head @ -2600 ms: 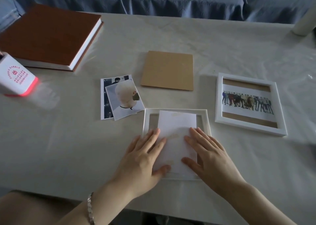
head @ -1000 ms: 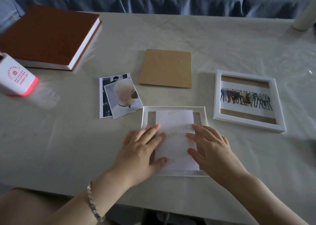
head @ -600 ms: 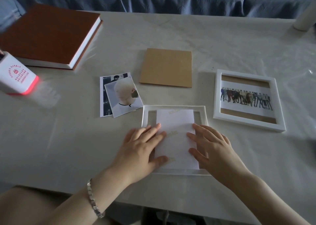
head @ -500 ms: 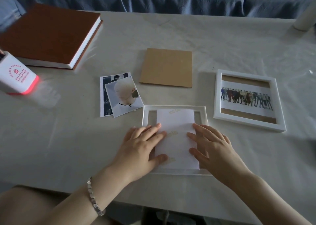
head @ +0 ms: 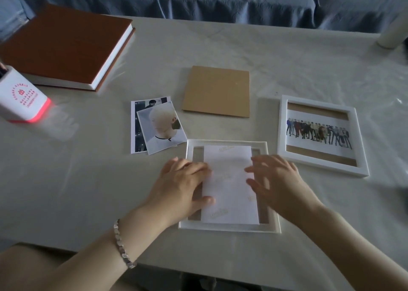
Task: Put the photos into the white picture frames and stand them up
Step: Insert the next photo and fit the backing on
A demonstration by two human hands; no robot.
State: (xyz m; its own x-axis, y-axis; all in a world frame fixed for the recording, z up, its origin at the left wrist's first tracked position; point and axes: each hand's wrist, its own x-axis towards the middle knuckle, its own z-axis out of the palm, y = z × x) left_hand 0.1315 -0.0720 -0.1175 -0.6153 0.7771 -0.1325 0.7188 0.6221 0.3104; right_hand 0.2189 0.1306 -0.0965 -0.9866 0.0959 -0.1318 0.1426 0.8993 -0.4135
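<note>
Tabletop (head: 220, 47): I see both frames lying flat on it.
Near frame (head: 227, 228): at 6 o'clock, back up.
Filled frame (head: 283, 127): at 3 o'clock.
Photo (head: 229, 180): blank side up, inside the near frame.
Left hand (head: 178, 186): fingers flat, pressing the photo's 9 o'clock edge.
Right hand (head: 278, 184): spread, blurred, at its 3 o'clock edge.

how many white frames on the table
2. Near frame, front centre, a white sheet lying in it; second frame flat to its right, holding a group photo. None seem hidden.
</note>
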